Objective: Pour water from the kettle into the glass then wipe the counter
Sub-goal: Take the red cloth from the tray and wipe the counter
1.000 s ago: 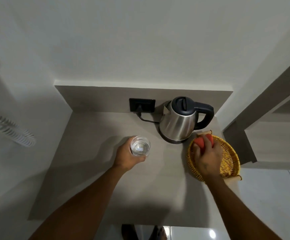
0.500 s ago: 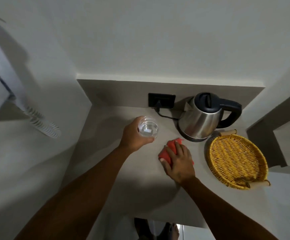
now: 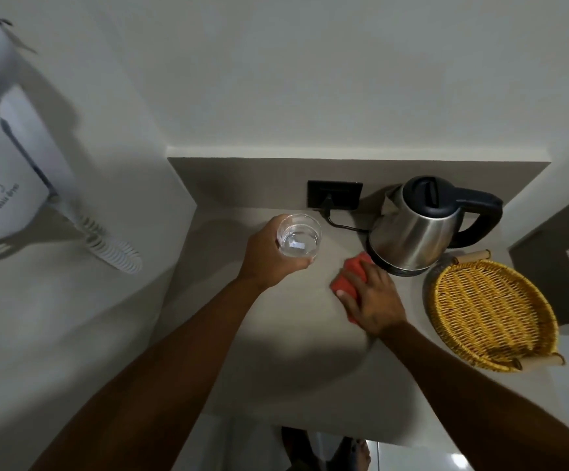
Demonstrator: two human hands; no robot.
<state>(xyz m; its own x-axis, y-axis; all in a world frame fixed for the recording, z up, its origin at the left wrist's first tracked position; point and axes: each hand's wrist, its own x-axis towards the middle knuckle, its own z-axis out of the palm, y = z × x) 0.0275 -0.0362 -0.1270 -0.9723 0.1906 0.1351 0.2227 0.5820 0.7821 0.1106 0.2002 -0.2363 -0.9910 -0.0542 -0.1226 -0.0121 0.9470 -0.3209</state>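
Note:
A clear glass [image 3: 298,239] with water in it is held by my left hand [image 3: 269,254], lifted over the back left of the grey counter [image 3: 276,351]. My right hand [image 3: 371,299] presses flat on a red cloth [image 3: 352,275] lying on the counter, just in front of the kettle. The steel kettle [image 3: 418,229] with a black lid and handle stands upright on its base at the back right, its cord plugged into a black wall socket [image 3: 334,195].
A round woven yellow tray [image 3: 490,311] sits at the counter's right end, beside my right hand. A white wall-mounted hair dryer [image 3: 8,178] with a coiled cord hangs on the left wall. The counter's front edge runs below my forearms.
My right hand took the red cloth out of the woven tray and brought it left onto the counter in front of the kettle. My left hand kept hold of the glass.

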